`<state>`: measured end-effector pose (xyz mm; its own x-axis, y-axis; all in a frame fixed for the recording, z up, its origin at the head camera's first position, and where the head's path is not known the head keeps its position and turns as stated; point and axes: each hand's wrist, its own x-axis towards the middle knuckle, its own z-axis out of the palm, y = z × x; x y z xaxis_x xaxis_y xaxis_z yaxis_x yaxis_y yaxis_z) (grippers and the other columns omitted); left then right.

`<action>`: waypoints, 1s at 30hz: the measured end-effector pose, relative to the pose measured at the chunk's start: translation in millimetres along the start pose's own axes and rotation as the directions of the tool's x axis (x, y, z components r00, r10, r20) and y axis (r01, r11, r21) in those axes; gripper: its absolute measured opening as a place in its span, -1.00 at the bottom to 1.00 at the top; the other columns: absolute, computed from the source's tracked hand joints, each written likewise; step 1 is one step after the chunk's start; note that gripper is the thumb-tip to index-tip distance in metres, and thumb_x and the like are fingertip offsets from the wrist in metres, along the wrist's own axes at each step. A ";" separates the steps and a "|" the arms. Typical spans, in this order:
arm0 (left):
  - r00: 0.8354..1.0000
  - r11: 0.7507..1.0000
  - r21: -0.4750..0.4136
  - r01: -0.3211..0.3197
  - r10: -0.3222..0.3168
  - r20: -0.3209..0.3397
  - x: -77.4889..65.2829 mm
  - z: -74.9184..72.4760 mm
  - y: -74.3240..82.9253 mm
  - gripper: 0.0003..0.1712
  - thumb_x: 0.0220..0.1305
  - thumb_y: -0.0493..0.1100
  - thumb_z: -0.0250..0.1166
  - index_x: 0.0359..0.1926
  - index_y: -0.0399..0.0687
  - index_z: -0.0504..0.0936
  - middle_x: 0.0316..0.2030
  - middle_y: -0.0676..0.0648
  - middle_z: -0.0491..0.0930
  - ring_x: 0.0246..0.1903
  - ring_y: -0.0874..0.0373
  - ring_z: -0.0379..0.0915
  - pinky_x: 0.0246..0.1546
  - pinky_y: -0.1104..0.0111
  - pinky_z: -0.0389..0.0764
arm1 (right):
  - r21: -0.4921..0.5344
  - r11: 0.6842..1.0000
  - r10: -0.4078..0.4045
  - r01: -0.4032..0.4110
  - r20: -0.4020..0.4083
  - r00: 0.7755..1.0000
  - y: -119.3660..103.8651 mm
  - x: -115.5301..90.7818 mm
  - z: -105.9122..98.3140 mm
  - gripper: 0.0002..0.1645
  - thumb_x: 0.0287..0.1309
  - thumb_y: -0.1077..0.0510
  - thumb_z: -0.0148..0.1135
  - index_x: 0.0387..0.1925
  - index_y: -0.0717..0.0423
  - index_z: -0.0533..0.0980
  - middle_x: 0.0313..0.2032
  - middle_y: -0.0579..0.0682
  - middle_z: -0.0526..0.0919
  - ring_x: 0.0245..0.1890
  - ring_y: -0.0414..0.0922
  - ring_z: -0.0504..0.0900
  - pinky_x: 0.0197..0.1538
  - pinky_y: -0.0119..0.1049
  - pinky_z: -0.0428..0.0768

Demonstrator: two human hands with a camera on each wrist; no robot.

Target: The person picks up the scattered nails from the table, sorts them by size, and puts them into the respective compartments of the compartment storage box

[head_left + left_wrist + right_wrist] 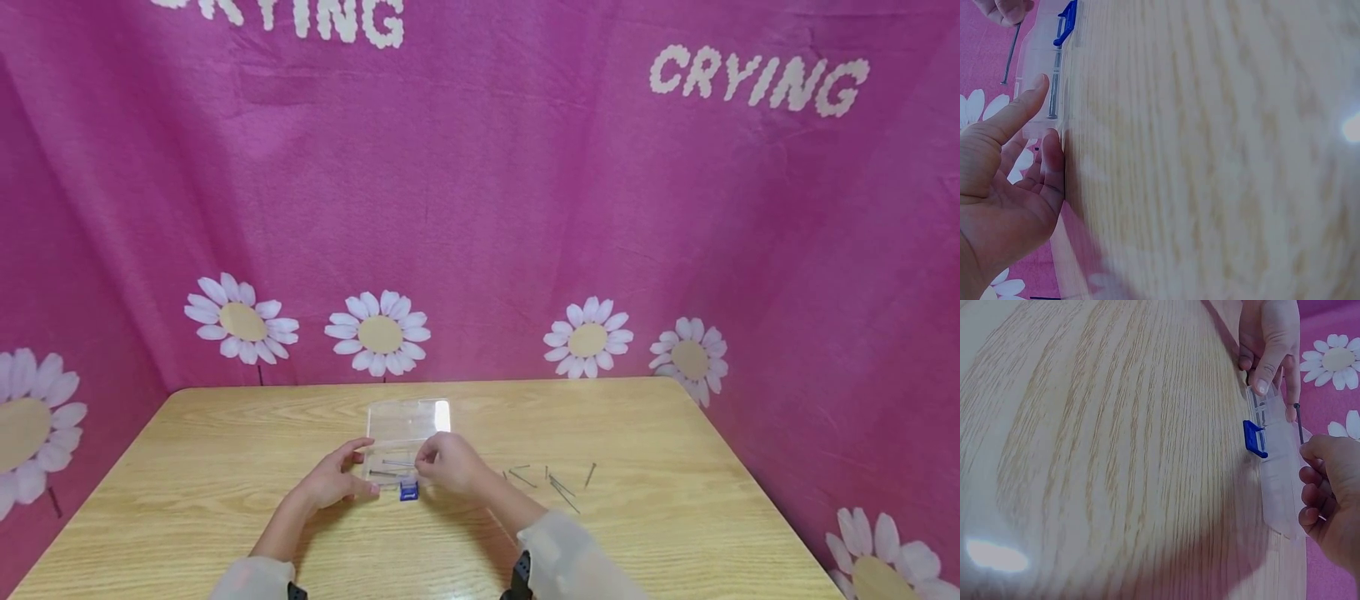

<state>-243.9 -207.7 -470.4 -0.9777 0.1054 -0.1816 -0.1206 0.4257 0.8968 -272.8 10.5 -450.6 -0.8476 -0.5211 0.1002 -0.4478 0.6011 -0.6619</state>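
A clear plastic box (1279,481) stands on the table with its transparent lid (405,423) swung back and a blue latch (408,491) at its front. My left hand (327,482) holds the box's left end, thumb at the front corner and index finger at the back. Over the box, my right hand (453,462) pinches a thin metal nail (1300,424) between thumb and forefinger. In the left wrist view this nail (1010,56) points its head toward the left hand. Inside the box lie a couple of nails (384,474).
Several loose nails (562,487) are scattered on the wooden table (637,542), right of the box and beyond the right wrist. A pink curtain (480,208) with daisies and white lettering hangs along the table's back and sides.
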 end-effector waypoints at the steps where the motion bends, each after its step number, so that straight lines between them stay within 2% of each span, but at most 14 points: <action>1: 1.000 1.000 0.004 0.005 -0.005 -0.001 0.0 0.2 0.4 -0.08 -0.10 -0.32 0.45 0.32 -0.12 0.24 0.10 -0.31 0.29 -0.30 0.06 0.34 -0.43 0.33 0.45 | -0.006 1.000 -0.003 0.003 -0.003 1.000 -0.3 0.3 0.2 -0.90 0.06 0.23 0.21 -0.46 0.15 0.61 -0.44 -0.10 0.56 -0.42 -0.32 0.41 -0.28 -0.49 0.45; 7: 1.000 1.000 0.014 0.023 -0.023 -0.006 0.3 0.8 2.3 -0.07 -0.09 -0.29 0.45 0.33 -0.09 0.23 0.13 -0.31 0.29 -0.23 0.04 0.34 -0.40 0.34 0.45 | -0.030 1.000 0.000 0.000 -0.004 1.000 -1.7 3.5 1.7 -0.90 0.05 0.22 0.22 -0.49 0.14 0.62 -0.50 -0.10 0.60 -0.49 -0.33 0.43 -0.31 -0.49 0.45; 15: 1.000 1.000 0.005 0.023 -0.023 -0.006 -0.7 0.6 1.7 -0.09 -0.10 -0.32 0.45 0.32 -0.09 0.25 0.11 -0.30 0.30 -0.30 0.06 0.33 -0.43 0.33 0.44 | -0.006 0.998 0.060 -0.060 0.022 0.998 -4.5 7.1 7.4 -0.91 0.06 0.23 0.22 -0.49 0.13 0.62 -0.56 -0.14 0.58 -0.55 -0.32 0.42 -0.44 -0.50 0.45; 24: 1.000 1.000 0.009 0.013 -0.013 0.000 0.1 -0.2 0.1 -0.08 -0.10 -0.32 0.44 0.33 -0.11 0.23 0.11 -0.31 0.30 -0.41 0.09 0.33 -0.44 0.34 0.43 | -0.057 0.998 0.027 -0.026 0.016 1.000 -8.7 12.0 13.1 -0.91 0.03 0.22 0.22 -0.50 0.13 0.61 -0.56 -0.13 0.60 -0.58 -0.35 0.39 -0.42 -0.54 0.43; 30: 1.000 1.000 0.004 0.012 -0.012 0.006 0.1 0.2 0.6 -0.08 -0.10 -0.32 0.44 0.33 -0.12 0.23 0.12 -0.33 0.29 -0.38 0.09 0.34 -0.44 0.34 0.44 | -0.094 0.995 0.019 -0.017 0.021 1.000 -10.7 14.3 16.8 -0.88 0.03 0.21 0.22 -0.52 0.14 0.62 -0.59 -0.14 0.59 -0.60 -0.37 0.37 -0.43 -0.55 0.40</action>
<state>-244.0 -207.3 -469.9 -0.9752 0.1055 -0.1946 -0.1316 0.4305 0.8929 -275.3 -13.5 -454.5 -0.8500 -0.5218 0.0719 -0.4580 0.6646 -0.5904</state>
